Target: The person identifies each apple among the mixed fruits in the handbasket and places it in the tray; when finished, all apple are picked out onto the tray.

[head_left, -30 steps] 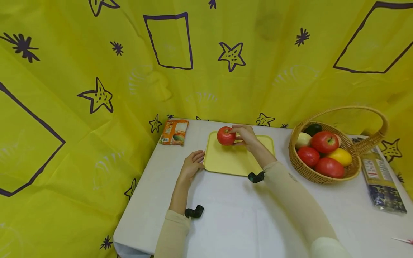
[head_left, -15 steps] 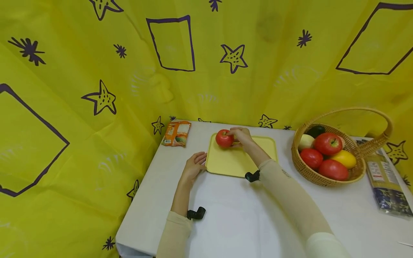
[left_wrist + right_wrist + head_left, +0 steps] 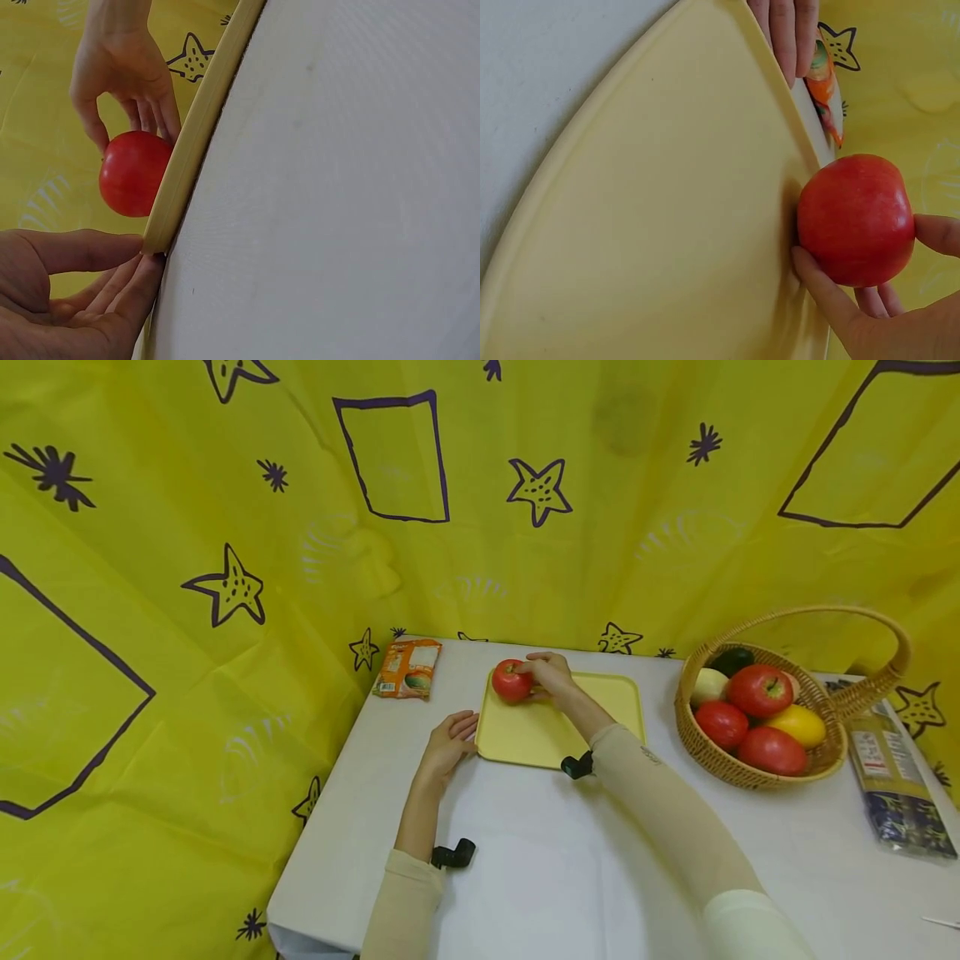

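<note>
A red apple (image 3: 512,682) is held low over the far left part of a yellow tray (image 3: 528,739). My right hand (image 3: 551,677) grips it from the right, fingers and thumb spread around its sides. The right wrist view shows the apple (image 3: 856,221) between thumb and fingertips, close over the tray surface. My left hand (image 3: 446,745) is at the tray's left edge. In the left wrist view its thumb and fingers pinch the tray's rim (image 3: 191,142) near the corner.
An orange snack packet (image 3: 408,668) lies at the back left of the white table (image 3: 525,852). A wicker basket (image 3: 720,768) of fruit and vegetables stands on the right, with a long plastic-wrapped pack (image 3: 896,777) beside it. A yellow patterned curtain (image 3: 480,560) hangs behind.
My right hand has moved slightly left with the apple, lower toward the tray's far left corner. The left hand has stayed at the tray's edge.
</note>
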`<state>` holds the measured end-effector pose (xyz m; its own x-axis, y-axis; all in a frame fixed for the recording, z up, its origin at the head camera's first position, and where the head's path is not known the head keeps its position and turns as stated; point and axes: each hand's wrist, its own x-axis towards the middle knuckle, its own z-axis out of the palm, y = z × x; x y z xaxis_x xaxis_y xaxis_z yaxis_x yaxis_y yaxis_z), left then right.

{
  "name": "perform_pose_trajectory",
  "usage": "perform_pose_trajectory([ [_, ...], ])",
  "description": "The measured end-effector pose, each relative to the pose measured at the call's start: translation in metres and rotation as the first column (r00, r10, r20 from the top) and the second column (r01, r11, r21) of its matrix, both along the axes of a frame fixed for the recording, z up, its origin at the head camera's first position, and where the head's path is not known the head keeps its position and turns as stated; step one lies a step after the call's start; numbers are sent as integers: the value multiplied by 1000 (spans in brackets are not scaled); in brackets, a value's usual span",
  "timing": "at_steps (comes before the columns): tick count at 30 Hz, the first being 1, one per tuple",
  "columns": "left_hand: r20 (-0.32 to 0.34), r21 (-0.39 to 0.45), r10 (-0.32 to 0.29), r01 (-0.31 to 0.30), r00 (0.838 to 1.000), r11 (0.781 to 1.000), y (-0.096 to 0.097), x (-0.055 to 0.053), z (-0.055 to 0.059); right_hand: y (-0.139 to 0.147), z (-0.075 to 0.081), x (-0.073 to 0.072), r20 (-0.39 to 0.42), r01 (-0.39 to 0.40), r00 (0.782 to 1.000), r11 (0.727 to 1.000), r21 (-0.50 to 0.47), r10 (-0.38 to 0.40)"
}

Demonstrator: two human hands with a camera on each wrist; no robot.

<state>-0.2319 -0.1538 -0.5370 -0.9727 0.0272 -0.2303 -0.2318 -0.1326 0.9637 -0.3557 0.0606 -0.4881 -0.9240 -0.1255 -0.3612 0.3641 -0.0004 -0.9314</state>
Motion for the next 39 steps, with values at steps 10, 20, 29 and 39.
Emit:
perform_pose_trajectory([
  [10, -6, -3, -6, 6, 1000, 1000, 1, -1, 0, 4, -2, 1, -105, -52, 992, 993, 110, 64],
  [20, -6, 13, -9, 9, 1000, 1000, 3, 0, 0, 19, 14, 21, -147, -16, 988, 988, 154, 39],
  [29, -7, 21, -5, 5, 1000, 1000, 2, 1, 1, 48, 48, 45, -246, -27, 967, 989, 142, 62],
  [39, -10, 19, -15, 15, 1000, 1000, 2, 2, 2, 84, 79, 71, -287, -23, 956, 993, 120, 56],
])
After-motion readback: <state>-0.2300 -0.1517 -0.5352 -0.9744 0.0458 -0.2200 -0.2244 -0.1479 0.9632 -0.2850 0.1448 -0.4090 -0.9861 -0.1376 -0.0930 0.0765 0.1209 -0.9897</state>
